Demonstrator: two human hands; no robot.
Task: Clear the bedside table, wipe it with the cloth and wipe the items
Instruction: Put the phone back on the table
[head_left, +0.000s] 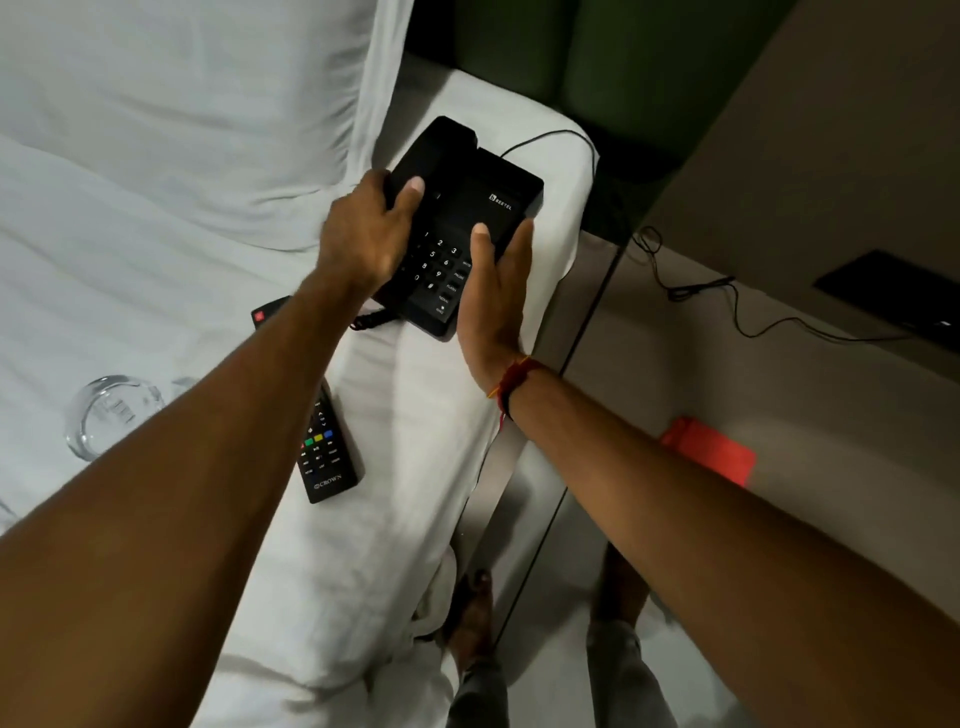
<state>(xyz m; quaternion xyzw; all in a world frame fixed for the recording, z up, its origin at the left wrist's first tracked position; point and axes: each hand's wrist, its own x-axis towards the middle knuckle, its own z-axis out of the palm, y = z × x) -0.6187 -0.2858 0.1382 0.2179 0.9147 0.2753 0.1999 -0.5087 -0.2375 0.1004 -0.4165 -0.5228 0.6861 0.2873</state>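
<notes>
White bed sheet (156, 291) fills the left and centre of the frame. At lower left you see a clear glass ashtray (111, 415) lying on it, with a black remote (327, 452) just right of it under your left forearm. At upper centre, your left hand (363, 234) grasps the handset side of the black telephone (462, 223); your right hand (493, 291) grips its right edge. An orange cloth (709, 449) lies at lower right.
</notes>
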